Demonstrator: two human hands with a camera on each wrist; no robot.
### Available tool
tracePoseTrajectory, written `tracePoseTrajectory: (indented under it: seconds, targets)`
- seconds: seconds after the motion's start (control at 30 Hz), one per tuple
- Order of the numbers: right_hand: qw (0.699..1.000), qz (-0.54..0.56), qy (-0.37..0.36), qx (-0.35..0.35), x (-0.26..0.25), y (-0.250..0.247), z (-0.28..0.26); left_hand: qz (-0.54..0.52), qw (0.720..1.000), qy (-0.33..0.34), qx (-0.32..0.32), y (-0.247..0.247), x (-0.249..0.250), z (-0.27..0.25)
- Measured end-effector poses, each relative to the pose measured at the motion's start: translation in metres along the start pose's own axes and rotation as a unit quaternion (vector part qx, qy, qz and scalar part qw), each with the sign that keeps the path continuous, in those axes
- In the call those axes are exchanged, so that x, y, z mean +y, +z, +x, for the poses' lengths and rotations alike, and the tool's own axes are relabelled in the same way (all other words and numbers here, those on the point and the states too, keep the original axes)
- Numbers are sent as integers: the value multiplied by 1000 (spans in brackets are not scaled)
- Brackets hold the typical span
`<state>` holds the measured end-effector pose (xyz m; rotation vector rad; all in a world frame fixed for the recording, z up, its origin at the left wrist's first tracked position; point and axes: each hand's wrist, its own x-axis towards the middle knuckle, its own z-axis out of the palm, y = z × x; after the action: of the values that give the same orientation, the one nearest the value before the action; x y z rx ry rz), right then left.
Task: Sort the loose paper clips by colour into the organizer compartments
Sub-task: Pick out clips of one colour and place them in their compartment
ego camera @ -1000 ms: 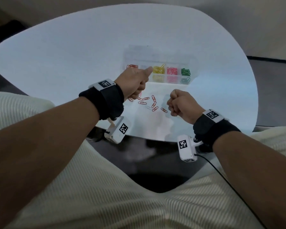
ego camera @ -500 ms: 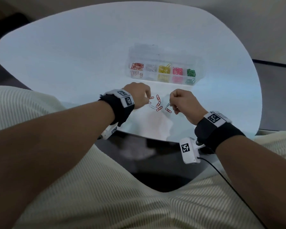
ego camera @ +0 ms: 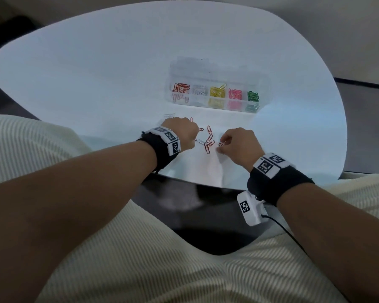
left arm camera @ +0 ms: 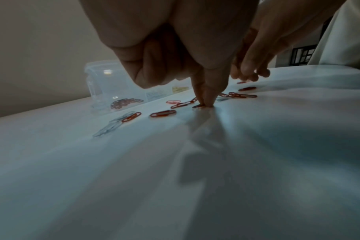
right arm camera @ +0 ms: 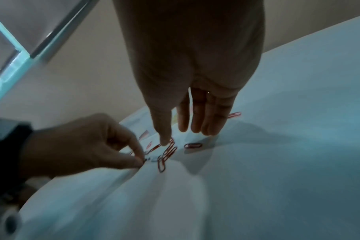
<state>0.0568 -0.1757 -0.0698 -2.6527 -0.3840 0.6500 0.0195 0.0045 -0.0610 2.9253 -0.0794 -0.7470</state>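
Both hands down on the white surface [ego camera: 96,62], among the loose paper clips [ego camera: 209,141] near its front edge. Left hand [ego camera: 182,133] mostly curled, thumb and forefinger tips [left arm camera: 208,99] pressed together on the surface, pinching at a small dark clip [left arm camera: 198,106] there; whether already lifted, impossible to tell. Right hand [ego camera: 239,145] relaxed, fingers [right arm camera: 206,116] pointing down and fairly straight, holding nothing, thumb tip just above the red clips [right arm camera: 169,151]. Another red clip [right arm camera: 193,145] lying alone just below the right fingertips. A few pale clips [left arm camera: 111,126] lying to the left of the red ones. Clear organizer [ego camera: 217,68] farther back on the surface, well apart from both hands, lid open, five compartments along its front row holding, left to right, red, pale, yellow, pink and green clips.
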Motion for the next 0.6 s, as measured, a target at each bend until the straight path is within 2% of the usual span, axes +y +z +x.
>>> tracePoseTrajectory:
  seconds: [0.1, 0.2, 0.3, 0.4, 0.43, 0.5, 0.6]
  targets:
    - [998, -59, -1, 1, -4, 3, 0, -24, 999, -18, 14, -1, 1, -5]
    - [996, -84, 23, -13, -5, 0, 0, -149, 986, -62, 39, -13, -1, -8]
    - [995, -91, 46, -22, -4, -3, 0, -371, 920, -117, 37, -25, -4, -6]
    - [996, -72, 46, -6, -3, -3, -1, -604, 780, -158, 38, -37, -10, -14]
    - [997, -65, 43, -3, -4, -4, -2, -634, 754, -164, 47, -39, -12, -14]
    - [997, -67, 34, -3, -4, -3, -2, -657, 734, -160, 61, -40, -14, -13]
    - [996, -82, 29, -16, -6, 0, 0, -649, 741, -161, 64, -41, -14, -12]
